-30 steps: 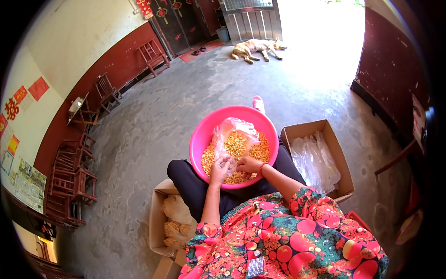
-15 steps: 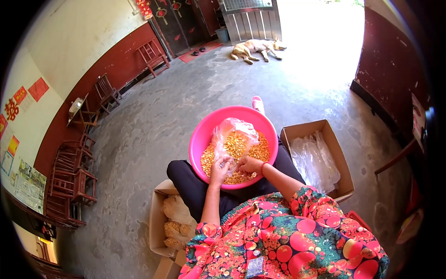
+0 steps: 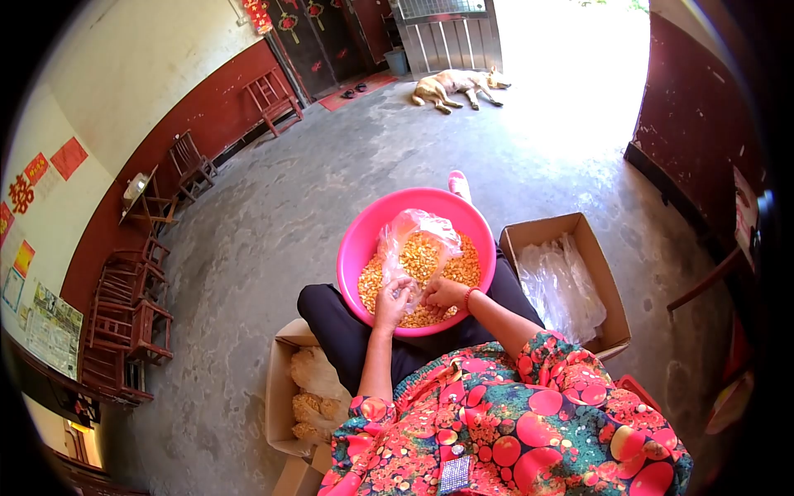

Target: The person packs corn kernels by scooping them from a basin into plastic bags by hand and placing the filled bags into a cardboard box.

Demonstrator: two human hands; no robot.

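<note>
Well beyond the fingers I see a dog (image 3: 455, 86) lying on the floor (image 3: 322, 178); far to their left stand wooden chairs (image 3: 273, 101). Clear film partly hides the fingertips from me. The plastic bag (image 3: 430, 221) reaches from the fingers forward, over corn kernels (image 3: 420, 256). My left hand (image 3: 391, 306) has its fingers curled, pinching gathered bag film; my right hand (image 3: 445, 294) is bent beside it, its grip unclear to me. The pink basin (image 3: 354, 248) surrounds the kernels, beneath the fingers. Right of them, a cardboard box (image 3: 610, 318) holds clear bags (image 3: 556, 281); left and nearer me, another carton (image 3: 279, 397) holds filled bags (image 3: 316, 372).
</note>
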